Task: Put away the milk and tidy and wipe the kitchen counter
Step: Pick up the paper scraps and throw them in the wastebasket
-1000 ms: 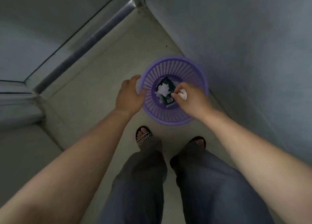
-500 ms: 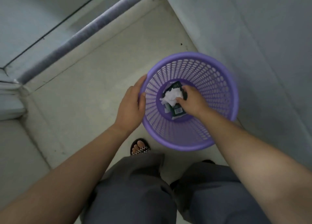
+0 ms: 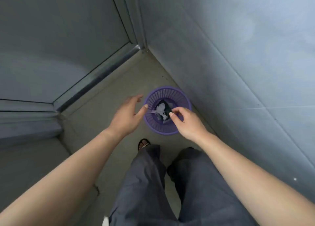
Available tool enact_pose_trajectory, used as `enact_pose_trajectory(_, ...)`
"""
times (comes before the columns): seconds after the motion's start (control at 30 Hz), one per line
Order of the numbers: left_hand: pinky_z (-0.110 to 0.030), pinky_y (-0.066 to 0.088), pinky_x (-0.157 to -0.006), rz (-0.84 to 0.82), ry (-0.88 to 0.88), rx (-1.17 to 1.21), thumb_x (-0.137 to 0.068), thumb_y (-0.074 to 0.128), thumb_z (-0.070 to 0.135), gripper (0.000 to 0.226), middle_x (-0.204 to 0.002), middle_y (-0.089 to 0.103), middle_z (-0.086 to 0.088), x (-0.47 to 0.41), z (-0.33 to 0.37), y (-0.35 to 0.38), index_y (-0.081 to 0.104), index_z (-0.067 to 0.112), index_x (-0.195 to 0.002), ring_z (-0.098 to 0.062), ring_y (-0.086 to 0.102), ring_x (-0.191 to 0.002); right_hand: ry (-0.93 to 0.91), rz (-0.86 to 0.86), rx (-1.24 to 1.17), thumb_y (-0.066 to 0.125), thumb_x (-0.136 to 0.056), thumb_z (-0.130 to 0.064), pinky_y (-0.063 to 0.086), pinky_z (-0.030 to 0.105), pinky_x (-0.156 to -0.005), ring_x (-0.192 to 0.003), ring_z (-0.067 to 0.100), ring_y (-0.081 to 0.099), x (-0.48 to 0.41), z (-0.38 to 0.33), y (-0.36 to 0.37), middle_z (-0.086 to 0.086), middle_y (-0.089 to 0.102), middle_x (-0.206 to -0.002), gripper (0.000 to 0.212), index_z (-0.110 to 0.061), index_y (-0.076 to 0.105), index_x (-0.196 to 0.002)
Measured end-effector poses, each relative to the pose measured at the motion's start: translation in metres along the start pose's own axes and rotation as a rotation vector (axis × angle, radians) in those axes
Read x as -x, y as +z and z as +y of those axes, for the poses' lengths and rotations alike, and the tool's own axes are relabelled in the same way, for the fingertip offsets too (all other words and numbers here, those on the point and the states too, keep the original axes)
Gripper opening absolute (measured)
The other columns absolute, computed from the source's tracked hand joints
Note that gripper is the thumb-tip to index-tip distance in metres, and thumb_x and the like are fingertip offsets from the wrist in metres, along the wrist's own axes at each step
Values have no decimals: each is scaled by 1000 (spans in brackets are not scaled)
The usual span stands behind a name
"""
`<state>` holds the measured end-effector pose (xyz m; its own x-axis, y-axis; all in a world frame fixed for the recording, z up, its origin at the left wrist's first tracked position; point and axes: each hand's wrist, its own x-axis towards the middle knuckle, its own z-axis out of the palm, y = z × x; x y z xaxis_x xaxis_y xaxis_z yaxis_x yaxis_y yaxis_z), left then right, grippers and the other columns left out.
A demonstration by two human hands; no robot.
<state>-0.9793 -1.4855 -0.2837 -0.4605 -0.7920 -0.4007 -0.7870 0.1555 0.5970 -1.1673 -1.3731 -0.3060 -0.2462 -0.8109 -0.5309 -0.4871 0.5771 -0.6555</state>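
A purple waste basket (image 3: 167,113) is seen from above, set on a grey floor (image 3: 109,97) in a corner, close against the tiled wall (image 3: 238,72) on its right. Inside the basket, white crumpled paper (image 3: 160,109) and a dark wrapper (image 3: 167,106) are piled. The left hand (image 3: 127,116) is spread wide and empty beside the basket's left rim, its thumb just at the rim. The right hand (image 3: 185,121) is held over the basket's near side, fingers pinched narrow; whether anything is held between them cannot be told. The milk and the desk are not in view. As a judgement, the light basket could be tipped by a knock from either hand, and the rubbish spilled across the floor.
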Motion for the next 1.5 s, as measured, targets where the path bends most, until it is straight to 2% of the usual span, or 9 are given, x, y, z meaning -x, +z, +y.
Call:
enact_pose_trajectory(0.33,-23,38,-90,37,98,164,-93,48,37,30,-114,57,11,173,141,-182,53,27,-121,-4,53,-108,-169,104,-224,48,-91,-37,44,23,-87,-101,-2,51,209,-173,-123,-17,54,-109,18,-29,58,-104)
enact_pose_trajectory(0.47,-16,38,-88,42,133,264,-91,48,43,29,-114,59,17,224,155,-204,54,34,-118,4,52,-109,-230,172,-245,46,-88,-42,48,28,-87,-104,2,52,250,-199,-141,-16,55,-110,30,-25,58,-109)
enact_pose_trajectory(0.6,-23,42,-87,40,145,348,-85,42,54,32,-107,62,21,256,157,-202,55,41,-111,3,56,-106,-257,199,-284,45,-88,-42,49,32,-87,-104,6,54,273,-206,-141,-13,56,-110,32,-22,59,-110)
enact_pose_trajectory(0.73,-22,42,-84,80,94,400,-84,41,56,30,-106,63,22,274,158,-191,56,45,-107,3,56,-103,-269,152,-294,45,-88,-42,47,26,-84,-102,2,53,285,-199,-139,-17,57,-108,27,-27,60,-105)
enact_pose_trajectory(0.87,-17,40,-82,161,11,463,-85,42,52,26,-106,63,21,293,169,-179,56,45,-106,5,55,-103,-311,24,-248,45,-89,-43,42,12,-78,-100,-3,54,289,-190,-150,-24,57,-106,18,-39,57,-102)
enact_pose_trajectory(0.97,-18,40,-83,266,-76,489,-87,43,46,24,-105,63,22,314,179,-167,57,42,-107,5,55,-103,-354,-99,-180,48,-94,-35,40,7,-75,-96,-5,54,284,-185,-163,-19,58,-108,16,-33,59,-105)
enact_pose_trajectory(1.13,-3,36,-76,431,-287,581,-88,44,43,23,-107,64,17,365,189,-119,58,42,-106,4,56,-101,-483,-296,-52,48,-93,-35,38,5,-76,-93,-3,54,273,-182,-168,-13,60,-106,18,-28,60,-105)
enact_pose_trajectory(1.27,-4,38,-80,609,-496,717,-86,45,44,24,-106,65,16,422,201,-70,59,41,-105,2,57,-104,-557,-500,62,47,-93,-36,39,6,-80,-97,-5,53,282,-175,-150,-11,60,-107,18,-30,59,-105)
enact_pose_trajectory(1.5,-3,39,-77,1025,-812,867,-84,46,42,28,-105,66,15,527,222,-16,61,34,-106,0,59,-101,-760,-922,302,46,-94,-33,35,1,-75,-95,-11,52,328,-203,-89,-13,60,-104,18,-27,59,-105)
